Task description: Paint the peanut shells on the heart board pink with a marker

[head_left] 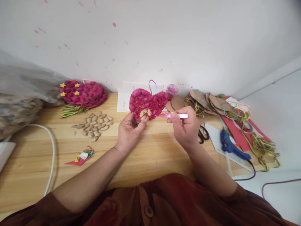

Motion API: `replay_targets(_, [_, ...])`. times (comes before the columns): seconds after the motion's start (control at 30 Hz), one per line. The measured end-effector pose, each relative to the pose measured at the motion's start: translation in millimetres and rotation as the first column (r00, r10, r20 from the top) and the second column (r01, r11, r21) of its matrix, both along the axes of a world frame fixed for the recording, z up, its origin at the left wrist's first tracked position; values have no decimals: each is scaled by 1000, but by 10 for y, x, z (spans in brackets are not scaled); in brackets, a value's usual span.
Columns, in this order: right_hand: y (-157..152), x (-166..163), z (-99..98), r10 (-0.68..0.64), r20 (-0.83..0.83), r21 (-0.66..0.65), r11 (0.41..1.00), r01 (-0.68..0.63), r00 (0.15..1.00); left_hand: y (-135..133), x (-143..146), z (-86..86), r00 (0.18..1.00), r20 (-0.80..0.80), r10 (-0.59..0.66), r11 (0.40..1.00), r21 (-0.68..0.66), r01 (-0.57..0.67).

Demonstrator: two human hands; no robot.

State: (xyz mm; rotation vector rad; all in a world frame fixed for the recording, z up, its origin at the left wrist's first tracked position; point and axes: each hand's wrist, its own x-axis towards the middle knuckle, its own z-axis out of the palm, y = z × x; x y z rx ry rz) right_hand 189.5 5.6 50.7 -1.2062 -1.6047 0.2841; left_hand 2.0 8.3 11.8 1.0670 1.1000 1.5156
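My left hand (131, 131) grips the lower edge of a heart-like craft piece (147, 102) covered in peanuts, most of them painted magenta. A few peanuts (145, 113) near its bottom, by my thumb, are still bare tan. A looped cord (152, 86) rises from its top. In my right hand (187, 127) is a white-handled paintbrush (180, 115), held level, its magenta-stained end pointing left and touching or almost touching the piece's lower right edge. Behind the piece, a clear cup (172, 90) with magenta paint stands by the wall.
Loose peanuts (94, 124) and foil scraps (84, 155) lie at left, before finished magenta pieces with yellow stars (82, 92). Cardboard shapes (199, 99), black scissors (203, 134), a blue glue gun (231, 147) and tangled cords (258, 147) sit at right. A white cable (53, 150) crosses the left.
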Motion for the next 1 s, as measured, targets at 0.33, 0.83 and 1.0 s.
replay_targets(0.33, [-24, -3, -4, 44, 14, 38, 998, -45, 999, 2, -3, -20, 1000, -2, -11, 1000, 8, 11])
replay_targets(0.83, [-7, 9, 12, -10, 57, 24, 1000, 9, 998, 7, 0, 26, 989, 150, -6, 994, -105, 22])
replay_targets(1.0, [-19, 6, 9, 28, 26, 41, 999, -29, 999, 19, -11, 30, 949, 315, 15, 972, -228, 60])
